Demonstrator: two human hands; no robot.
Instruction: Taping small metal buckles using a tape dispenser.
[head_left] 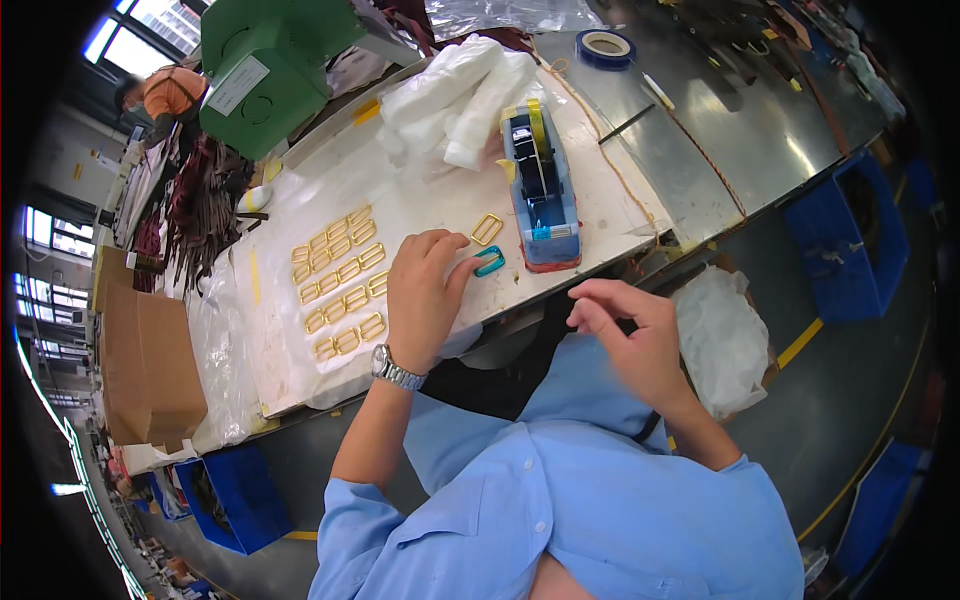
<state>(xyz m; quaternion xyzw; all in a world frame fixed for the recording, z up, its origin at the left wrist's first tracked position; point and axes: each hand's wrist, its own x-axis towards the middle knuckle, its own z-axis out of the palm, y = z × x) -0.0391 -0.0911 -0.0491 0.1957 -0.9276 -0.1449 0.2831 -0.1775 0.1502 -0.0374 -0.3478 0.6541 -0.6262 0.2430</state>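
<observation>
far left: brown cardboard boxes (150, 365) stacked at the left edge of the frame; blue plastic crate (235, 495) seen below them, lower left.
upper left: green machine housing (265, 70) seen over the table's far end; another person in an orange top (165, 95) seen beside it.
table: white-covered worktable (430, 200) runs across the centre of the frame.
buckle rows: gold rectangular metal buckles (340, 285) laid in rows on the cover, left of centre.
left hand: left hand (425, 295) laid palm-down on the table at centre, silver wristwatch (395, 368) worn on the wrist. Fingers spread flat, nothing clasped; fingertips are touching a teal-covered rectangular buckle (489, 262).
teal buckle: flat on the cover, just beside the dispenser's near end, between it and the left hand.
single buckle: one gold buckle (487, 229) lies apart from the rows, just above the teal one.
dispenser: blue desktop tape dispenser (540, 195) with yellow tape stands right of centre; white foam packing pieces (455, 95) piled behind it.
right hand: right hand (630, 335) raised off the table's near edge, right of centre. Fingers curled narrow; whether anything is pinched cannot be told.
upper right: blue tape roll (606, 46) lies on bare grey metal tabletop (740, 110).
right: white plastic bag (722, 340) seen below the table edge; second blue crate (850, 240) at the far right.
</observation>
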